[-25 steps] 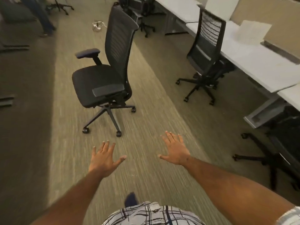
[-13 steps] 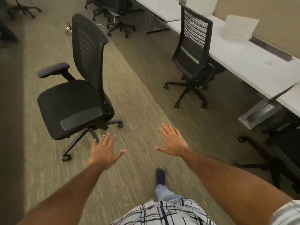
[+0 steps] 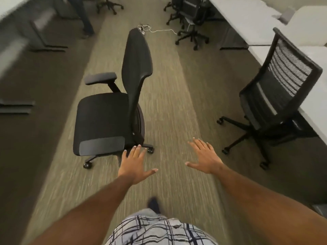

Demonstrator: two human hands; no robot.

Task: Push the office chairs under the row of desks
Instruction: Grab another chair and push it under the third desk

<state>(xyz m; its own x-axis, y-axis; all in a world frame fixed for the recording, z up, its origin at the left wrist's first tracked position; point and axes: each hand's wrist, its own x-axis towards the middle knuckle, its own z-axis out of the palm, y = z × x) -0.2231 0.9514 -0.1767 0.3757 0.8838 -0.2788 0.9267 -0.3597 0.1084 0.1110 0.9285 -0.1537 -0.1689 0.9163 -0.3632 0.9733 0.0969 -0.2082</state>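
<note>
A black office chair (image 3: 108, 119) stands loose in the middle of the carpeted aisle, its seat facing left and its tall backrest edge-on to me. My left hand (image 3: 135, 164) is open, palm down, its fingertips just short of the chair's near armrest and base. My right hand (image 3: 205, 157) is open too, spread over bare carpet to the right. A second chair with a mesh back (image 3: 281, 96) sits at the row of white desks (image 3: 251, 20) on the right, its seat partly under the desk edge.
More black chairs (image 3: 191, 16) stand farther up the desk row, with a white cable (image 3: 159, 30) on the floor beside them. A person's legs (image 3: 85, 16) are at the far left. Dark desk feet (image 3: 16, 107) lie along the left side.
I have stepped forward and turned left, so the loose chair now sits centre-left and close. My left hand has come near its armrest. Both hands stay open.
</note>
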